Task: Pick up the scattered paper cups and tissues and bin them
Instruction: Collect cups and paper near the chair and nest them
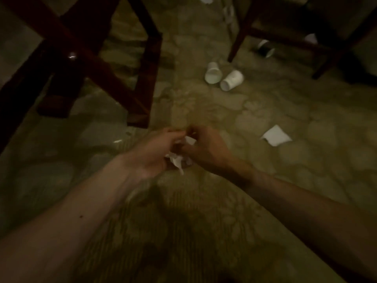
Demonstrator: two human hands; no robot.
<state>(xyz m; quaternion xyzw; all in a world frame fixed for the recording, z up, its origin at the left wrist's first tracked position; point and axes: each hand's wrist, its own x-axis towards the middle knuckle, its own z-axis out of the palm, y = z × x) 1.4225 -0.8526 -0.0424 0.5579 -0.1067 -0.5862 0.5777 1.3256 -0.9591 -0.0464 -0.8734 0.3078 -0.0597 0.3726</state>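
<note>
My left hand point(152, 153) and my right hand point(206, 149) meet over the carpet, and both hold a crumpled white tissue point(179, 160) between them. A flat white tissue point(276, 135) lies on the carpet to the right. Two white paper cups lie on their sides further off, one point(213, 72) beside the other point(232, 80). Another cup point(266, 48) lies under the right chair. More white litter point(311, 38) shows behind it, blurred.
A dark wooden chair frame point(142, 64) stands at the left and another point(242, 31) at the upper right. The floor is a patterned greenish carpet point(204, 201) in dim light. No bin is in view.
</note>
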